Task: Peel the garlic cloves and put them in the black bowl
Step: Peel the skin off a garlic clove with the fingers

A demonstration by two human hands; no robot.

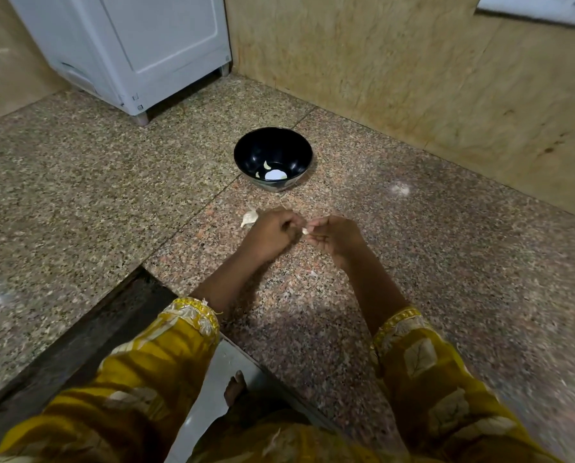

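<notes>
Both hands meet over the speckled granite counter [413, 228]. The left hand [274, 228] and the right hand [334, 235] have their fingers curled, and their fingertips pinch one small garlic clove [305, 231] between them. Only a pale sliver of the clove shows in the gap, so I cannot tell how much skin is on it.

One black bowl [246, 155] stands upright on the counter beyond the hands, well apart from them. Inside it lie two small pale peeled pieces [266, 165]. Beside them is a larger white patch, which may be another clove or only glare.

One more garlic piece [249, 218], off-white and papery, lies on the counter just to the left of the left hand.

Two yellow patterned sleeves [179, 332] cover the forearms. A white appliance [139, 51] stands on the counter at the back left, against the beige wall [396, 61]. Below the counter edge, one bare foot [235, 389] shows on the floor.
</notes>
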